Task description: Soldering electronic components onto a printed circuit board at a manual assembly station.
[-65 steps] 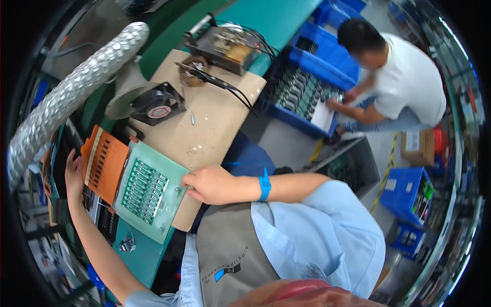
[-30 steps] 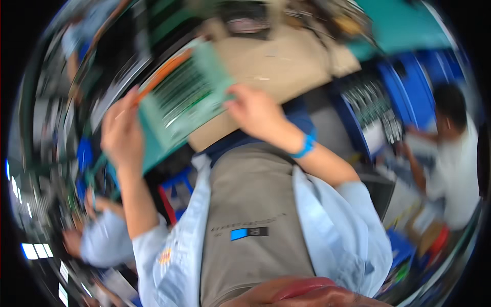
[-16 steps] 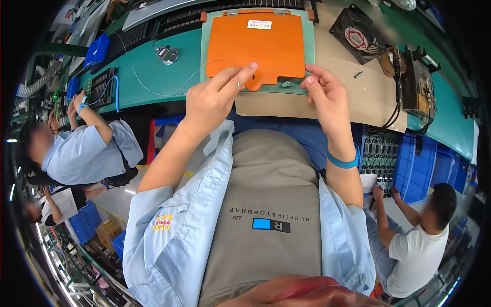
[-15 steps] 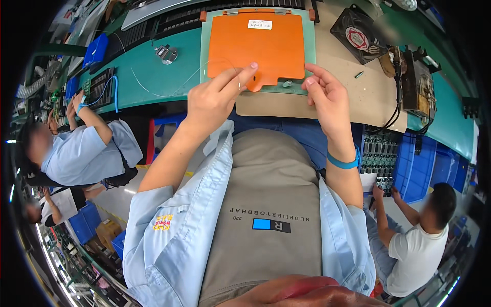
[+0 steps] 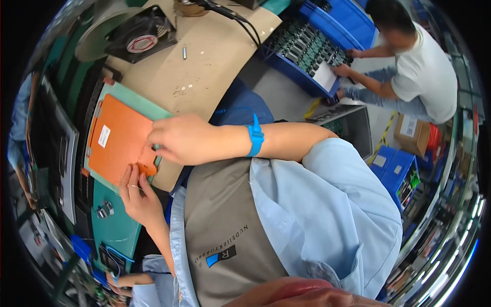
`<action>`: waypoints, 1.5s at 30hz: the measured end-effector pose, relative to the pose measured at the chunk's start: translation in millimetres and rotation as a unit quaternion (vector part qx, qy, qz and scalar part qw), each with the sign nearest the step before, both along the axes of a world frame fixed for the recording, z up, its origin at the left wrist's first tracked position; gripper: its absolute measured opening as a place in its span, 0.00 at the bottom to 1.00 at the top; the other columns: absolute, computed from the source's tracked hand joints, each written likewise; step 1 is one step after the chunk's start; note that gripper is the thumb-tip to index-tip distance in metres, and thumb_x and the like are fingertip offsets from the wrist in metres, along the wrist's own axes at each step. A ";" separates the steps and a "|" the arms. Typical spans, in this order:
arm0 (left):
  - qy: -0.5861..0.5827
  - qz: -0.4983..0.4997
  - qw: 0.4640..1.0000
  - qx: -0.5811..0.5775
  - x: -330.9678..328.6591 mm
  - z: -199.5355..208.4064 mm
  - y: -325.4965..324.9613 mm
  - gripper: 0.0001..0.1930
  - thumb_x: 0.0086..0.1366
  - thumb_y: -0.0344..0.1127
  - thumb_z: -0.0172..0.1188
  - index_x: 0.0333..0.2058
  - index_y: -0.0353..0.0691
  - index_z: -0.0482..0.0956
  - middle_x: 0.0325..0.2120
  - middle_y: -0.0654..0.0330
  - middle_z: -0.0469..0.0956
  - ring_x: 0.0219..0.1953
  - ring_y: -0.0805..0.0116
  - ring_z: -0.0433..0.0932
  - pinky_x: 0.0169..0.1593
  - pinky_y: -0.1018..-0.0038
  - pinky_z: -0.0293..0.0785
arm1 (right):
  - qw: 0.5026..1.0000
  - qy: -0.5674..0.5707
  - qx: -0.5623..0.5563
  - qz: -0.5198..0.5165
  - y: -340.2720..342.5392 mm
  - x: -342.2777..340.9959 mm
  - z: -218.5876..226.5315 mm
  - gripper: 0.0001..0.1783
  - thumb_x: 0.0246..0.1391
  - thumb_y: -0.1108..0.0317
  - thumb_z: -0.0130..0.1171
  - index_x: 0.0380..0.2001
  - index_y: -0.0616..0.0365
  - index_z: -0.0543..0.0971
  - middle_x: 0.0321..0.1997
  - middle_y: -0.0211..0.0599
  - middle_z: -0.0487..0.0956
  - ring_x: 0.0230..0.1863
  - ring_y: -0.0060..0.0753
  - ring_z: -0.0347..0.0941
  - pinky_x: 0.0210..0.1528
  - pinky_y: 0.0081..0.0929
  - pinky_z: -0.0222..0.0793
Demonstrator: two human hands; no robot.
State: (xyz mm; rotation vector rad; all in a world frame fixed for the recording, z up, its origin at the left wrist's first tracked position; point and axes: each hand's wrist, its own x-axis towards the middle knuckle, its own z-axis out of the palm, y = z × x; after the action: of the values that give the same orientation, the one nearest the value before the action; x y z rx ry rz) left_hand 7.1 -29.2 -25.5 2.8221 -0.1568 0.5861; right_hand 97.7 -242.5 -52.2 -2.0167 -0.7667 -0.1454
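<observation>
An orange hinged cover plate (image 5: 120,134) with a white label lies shut over a pale green fixture base (image 5: 140,101) on the bench. My left hand (image 5: 139,199) rests its stretched fingertips on the plate, beside the rounded tab (image 5: 148,168) at its near edge. A thin ring circles one of its fingers. My right hand (image 5: 181,139), with a blue wrist strap, reaches over the same near edge. Its fingers are bent together just above the tab; whatever they grip there is hidden beneath them.
A black cooling fan (image 5: 140,43) stands beyond the fixture on tan board. A small metal cylinder (image 5: 184,53) lies nearby. A metal part (image 5: 105,210) sits on the green mat. A person in a white shirt (image 5: 427,66) handles a blue crate (image 5: 289,65) of circuit boards.
My view has swung to the right, so the bench appears turned toward the left side. My right hand has closed in on the plate's near edge; my left fingers stay by the tab.
</observation>
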 end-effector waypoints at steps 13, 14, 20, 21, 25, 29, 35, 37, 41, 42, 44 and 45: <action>0.118 0.005 0.987 -0.106 27.0 28.9 -12.2 0.09 0.55 0.25 0.70 0.35 0.37 0.82 0.39 0.61 0.77 0.39 0.63 0.77 0.41 0.72 0.75 | 0.969 -0.205 -0.135 -0.039 17.4 -2.8 -3.1 0.07 0.51 0.66 0.61 0.31 0.50 0.73 0.36 0.34 0.72 0.31 0.33 0.71 0.28 0.26 0.69; 0.128 0.004 0.985 -0.118 24.2 28.6 -11.8 0.09 0.55 0.25 0.71 0.35 0.37 0.82 0.39 0.60 0.76 0.39 0.63 0.77 0.41 0.72 0.75 | 0.967 -0.214 -0.129 -0.040 18.8 -7.0 -4.9 0.07 0.51 0.66 0.61 0.31 0.50 0.73 0.36 0.34 0.72 0.30 0.33 0.71 0.28 0.26 0.69; 0.158 -0.009 0.974 -0.160 30.3 26.7 -6.3 0.11 0.53 0.23 0.72 0.35 0.36 0.81 0.39 0.58 0.74 0.39 0.63 0.75 0.41 0.74 0.74 | 0.961 -0.245 -0.123 -0.027 19.4 5.3 -5.3 0.06 0.51 0.67 0.60 0.31 0.51 0.72 0.34 0.34 0.72 0.29 0.32 0.70 0.28 0.25 0.68; 0.161 -0.010 0.973 -0.163 30.7 25.9 -5.0 0.11 0.53 0.22 0.72 0.35 0.35 0.81 0.40 0.58 0.74 0.39 0.63 0.75 0.40 0.74 0.74 | 0.961 -0.245 -0.128 -0.015 18.9 6.0 -4.3 0.06 0.51 0.67 0.60 0.31 0.51 0.72 0.33 0.35 0.72 0.29 0.31 0.70 0.28 0.25 0.68; 0.162 -0.028 0.974 -0.159 34.0 23.6 -3.0 0.12 0.53 0.21 0.72 0.35 0.34 0.80 0.40 0.57 0.73 0.39 0.64 0.74 0.40 0.75 0.74 | 0.961 -0.242 -0.130 -0.015 19.9 6.6 -4.8 0.06 0.52 0.67 0.60 0.31 0.52 0.73 0.32 0.35 0.72 0.28 0.31 0.69 0.28 0.25 0.68; 0.158 -0.037 0.974 -0.160 36.1 21.7 -3.6 0.12 0.53 0.22 0.72 0.35 0.34 0.80 0.39 0.58 0.73 0.39 0.64 0.74 0.40 0.75 0.74 | 0.965 -0.231 -0.125 -0.029 23.4 2.9 -4.4 0.06 0.52 0.67 0.60 0.31 0.53 0.73 0.31 0.35 0.73 0.28 0.32 0.70 0.27 0.25 0.68; 0.175 -0.023 0.966 -0.187 34.7 22.3 -5.3 0.11 0.54 0.22 0.72 0.35 0.34 0.80 0.38 0.59 0.72 0.38 0.65 0.74 0.40 0.74 0.74 | 0.979 -0.169 -0.104 -0.052 30.0 0.3 -2.9 0.07 0.53 0.66 0.61 0.31 0.53 0.73 0.31 0.37 0.77 0.29 0.34 0.75 0.26 0.25 0.69; 0.190 -0.022 0.964 -0.185 34.3 24.3 -5.9 0.10 0.56 0.20 0.70 0.36 0.33 0.79 0.39 0.59 0.71 0.38 0.67 0.74 0.41 0.77 0.75 | 0.986 -0.135 -0.080 -0.059 29.9 2.7 -2.6 0.07 0.53 0.66 0.61 0.31 0.53 0.73 0.30 0.37 0.78 0.29 0.35 0.78 0.25 0.25 0.69; 0.180 -0.010 0.959 -0.220 32.4 24.1 -7.3 0.10 0.55 0.24 0.72 0.34 0.35 0.81 0.36 0.60 0.72 0.36 0.66 0.73 0.39 0.74 0.73 | 0.976 -0.167 -0.135 -0.024 24.3 7.1 0.9 0.08 0.53 0.66 0.61 0.31 0.55 0.73 0.29 0.39 0.79 0.27 0.37 0.79 0.24 0.27 0.71; 0.177 -0.006 0.957 -0.231 32.2 23.7 -7.4 0.09 0.55 0.25 0.73 0.34 0.35 0.81 0.35 0.60 0.73 0.36 0.65 0.73 0.38 0.74 0.72 | 0.972 -0.177 -0.153 -0.013 23.5 7.1 2.5 0.08 0.53 0.66 0.61 0.31 0.55 0.73 0.28 0.39 0.80 0.26 0.38 0.80 0.24 0.28 0.71; 0.178 -0.007 0.956 -0.232 32.6 20.8 -5.1 0.09 0.55 0.25 0.73 0.34 0.35 0.81 0.35 0.60 0.73 0.36 0.66 0.73 0.38 0.74 0.72 | 0.973 -0.175 -0.148 -0.015 25.5 6.1 6.3 0.08 0.53 0.65 0.61 0.31 0.56 0.73 0.28 0.40 0.80 0.25 0.38 0.80 0.23 0.28 0.71; 0.177 -0.008 0.957 -0.231 33.2 19.3 -3.1 0.09 0.55 0.25 0.73 0.34 0.35 0.81 0.35 0.60 0.73 0.36 0.66 0.73 0.38 0.74 0.72 | 0.975 -0.173 -0.140 -0.019 28.1 6.5 8.5 0.08 0.53 0.65 0.61 0.30 0.56 0.73 0.27 0.40 0.79 0.24 0.38 0.79 0.23 0.29 0.71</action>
State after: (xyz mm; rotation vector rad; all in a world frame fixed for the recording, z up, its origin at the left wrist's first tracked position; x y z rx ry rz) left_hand 40.3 -32.3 -6.2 2.4110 0.0242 0.0844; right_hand 104.2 -214.4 -43.8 -2.3062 -1.0130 -0.4420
